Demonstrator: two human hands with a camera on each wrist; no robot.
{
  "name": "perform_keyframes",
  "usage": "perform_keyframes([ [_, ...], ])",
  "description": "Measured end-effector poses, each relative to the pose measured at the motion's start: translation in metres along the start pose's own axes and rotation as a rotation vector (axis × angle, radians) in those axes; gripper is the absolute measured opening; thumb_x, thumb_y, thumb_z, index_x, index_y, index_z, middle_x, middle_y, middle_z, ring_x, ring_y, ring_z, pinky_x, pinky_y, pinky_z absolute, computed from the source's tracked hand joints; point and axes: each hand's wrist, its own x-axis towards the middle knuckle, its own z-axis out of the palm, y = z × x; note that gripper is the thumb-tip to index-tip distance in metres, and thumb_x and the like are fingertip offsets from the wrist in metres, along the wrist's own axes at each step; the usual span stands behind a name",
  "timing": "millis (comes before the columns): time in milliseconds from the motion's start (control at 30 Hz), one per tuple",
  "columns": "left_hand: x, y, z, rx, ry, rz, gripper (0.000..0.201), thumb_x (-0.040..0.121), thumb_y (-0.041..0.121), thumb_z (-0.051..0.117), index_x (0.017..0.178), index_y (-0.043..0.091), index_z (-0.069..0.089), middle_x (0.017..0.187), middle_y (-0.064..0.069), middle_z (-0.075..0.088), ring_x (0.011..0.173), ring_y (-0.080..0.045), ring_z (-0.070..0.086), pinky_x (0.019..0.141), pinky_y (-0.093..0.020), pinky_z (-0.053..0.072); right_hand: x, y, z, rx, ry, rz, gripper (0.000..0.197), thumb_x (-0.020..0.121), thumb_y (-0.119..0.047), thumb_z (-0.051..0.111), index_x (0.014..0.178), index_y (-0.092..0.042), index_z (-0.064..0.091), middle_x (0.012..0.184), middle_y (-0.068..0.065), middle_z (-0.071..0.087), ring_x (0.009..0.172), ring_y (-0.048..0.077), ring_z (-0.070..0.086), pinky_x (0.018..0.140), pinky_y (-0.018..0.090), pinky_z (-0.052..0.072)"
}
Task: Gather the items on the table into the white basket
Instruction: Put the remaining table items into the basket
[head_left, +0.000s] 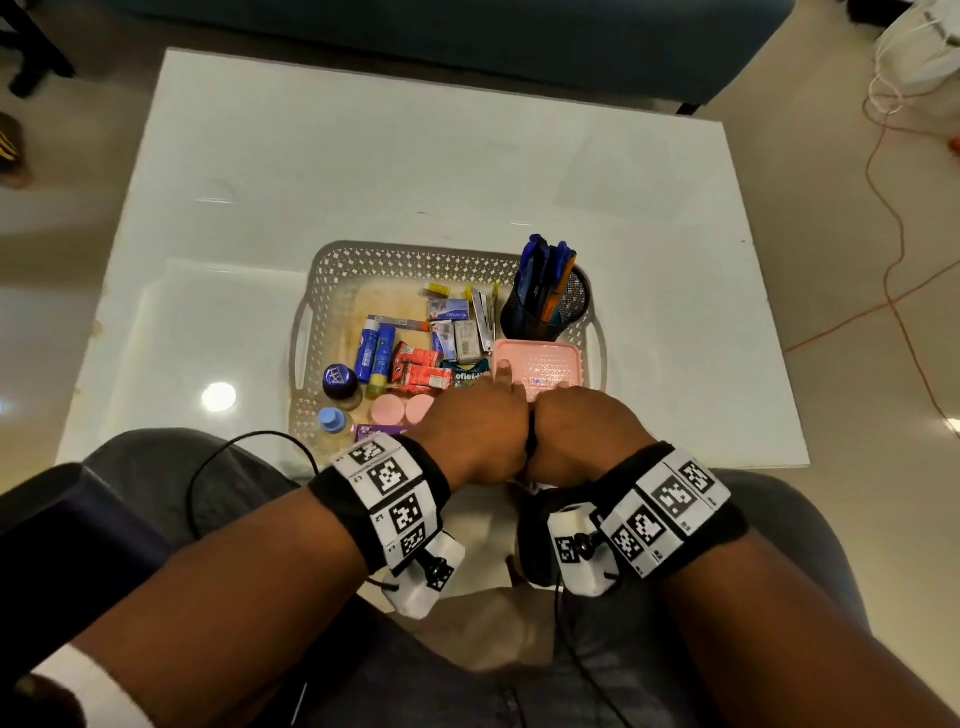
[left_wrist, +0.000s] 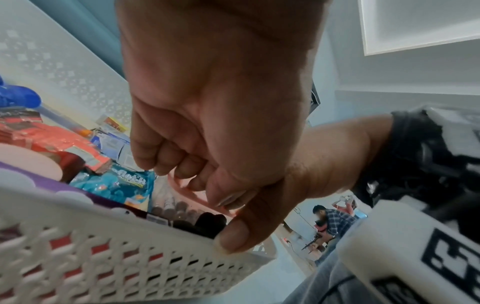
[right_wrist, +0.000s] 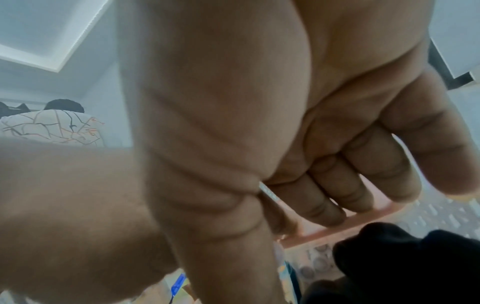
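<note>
The white lattice basket (head_left: 332, 291) stands on the white table (head_left: 415, 156) near its front edge. It holds glue sticks (head_left: 376, 348), red packets (head_left: 421, 366), a teal packet (head_left: 467, 374), small boxes, two bottles (head_left: 340, 384) and a black mesh pen holder (head_left: 550, 306). A pink perforated box (head_left: 540, 361) lies in the basket's near right corner. My left hand (head_left: 478, 415) and right hand (head_left: 576, 421) sit side by side on its near edge. In the left wrist view the fingers (left_wrist: 197, 185) curl over the pink rim (left_wrist: 192, 194), thumb by the basket wall (left_wrist: 103, 257). The right fingers (right_wrist: 324, 197) lie over the pink box (right_wrist: 324, 232).
A dark teal sofa (head_left: 467, 31) runs along the table's far side. An orange cable (head_left: 883, 208) trails over the floor to the right. My knees are against the table's near edge. Other people (left_wrist: 330, 222) show in the background of the wrist views.
</note>
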Motion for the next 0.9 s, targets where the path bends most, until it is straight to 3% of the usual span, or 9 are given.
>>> perform_keyframes([
  [100,0.001,0.004,0.008,0.035,-0.044,-0.019,0.076,0.096,0.032,0.054,0.157,0.002,0.020,0.165,-0.025,0.009,0.148,-0.040,0.028,0.108,-0.053,0.043,0.002,-0.001,0.001,-0.050,-0.003,0.007,0.043,0.076,-0.041,0.073,0.114,-0.020,0.067,0.107,0.005,0.068,0.097,0.024,0.064,0.079,0.031,0.050],
  [167,0.002,0.004,0.007,0.031,0.027,-0.020,0.062,0.096,0.033,0.053,0.149,0.004,0.039,0.158,-0.025,0.030,0.137,-0.039,0.044,0.098,-0.049,0.050,0.002,0.004,0.003,-0.019,0.105,0.038,0.037,0.068,-0.040,0.077,0.100,-0.022,0.071,0.091,0.001,0.067,0.089,0.023,0.067,0.068,0.027,0.046],
  [233,0.003,-0.003,-0.001,-0.035,0.195,-0.025,0.041,0.095,0.035,0.049,0.125,0.011,0.062,0.130,-0.017,0.060,0.109,-0.033,0.062,0.081,-0.042,0.054,0.004,0.011,0.008,0.074,0.208,0.060,0.042,0.060,-0.043,0.079,0.099,-0.027,0.072,0.085,-0.004,0.068,0.085,0.021,0.068,0.064,0.025,0.042],
  [300,0.003,-0.011,-0.010,-0.126,0.310,-0.044,0.042,0.092,0.037,0.042,0.116,0.013,0.067,0.117,-0.012,0.067,0.102,-0.031,0.065,0.081,-0.042,0.055,0.007,0.016,0.011,0.146,0.259,0.046,0.057,0.062,-0.051,0.078,0.115,-0.032,0.066,0.100,-0.003,0.069,0.090,0.021,0.066,0.068,0.026,0.046],
  [467,0.007,-0.014,-0.004,-0.127,0.188,-0.029,0.051,0.093,0.036,0.052,0.139,0.012,0.053,0.151,-0.021,0.042,0.108,-0.035,0.063,0.080,-0.041,0.053,0.026,0.018,0.017,0.073,0.178,0.046,0.106,0.061,-0.058,0.079,0.151,-0.030,0.029,0.147,0.013,0.040,0.128,0.034,0.050,0.094,0.041,0.050],
  [633,0.013,-0.011,-0.002,-0.080,0.154,-0.033,0.048,0.096,0.035,0.049,0.141,0.018,0.050,0.147,-0.021,0.045,0.102,-0.033,0.064,0.075,-0.040,0.052,0.033,0.018,0.009,-0.049,0.164,-0.019,0.082,0.070,-0.057,0.071,0.142,-0.029,0.042,0.124,0.010,0.060,0.105,0.029,0.064,0.080,0.033,0.050],
  [767,0.010,-0.016,-0.009,-0.127,0.216,0.016,0.033,0.097,0.029,0.048,0.122,0.016,0.064,0.125,-0.018,0.063,0.098,-0.034,0.065,0.078,-0.042,0.056,0.032,0.014,0.002,-0.046,0.198,-0.023,0.061,0.070,-0.054,0.074,0.122,-0.027,0.058,0.104,0.004,0.066,0.090,0.024,0.064,0.069,0.029,0.044],
  [833,0.008,-0.021,-0.010,-0.227,0.274,-0.016,0.033,0.096,0.037,0.046,0.108,0.017,0.068,0.112,-0.013,0.068,0.096,-0.034,0.066,0.078,-0.043,0.056,0.033,0.011,0.002,-0.032,0.224,0.003,0.049,0.070,-0.052,0.073,0.110,-0.025,0.065,0.095,0.003,0.067,0.083,0.023,0.064,0.066,0.028,0.045],
  [900,0.005,-0.026,-0.010,-0.335,0.307,-0.062,0.039,0.097,0.045,0.049,0.116,0.018,0.070,0.118,-0.008,0.070,0.106,-0.030,0.066,0.087,-0.041,0.055,0.032,0.008,0.001,0.015,0.299,0.050,0.035,0.073,-0.047,0.068,0.098,-0.023,0.071,0.089,0.001,0.068,0.083,0.023,0.066,0.065,0.026,0.043],
])
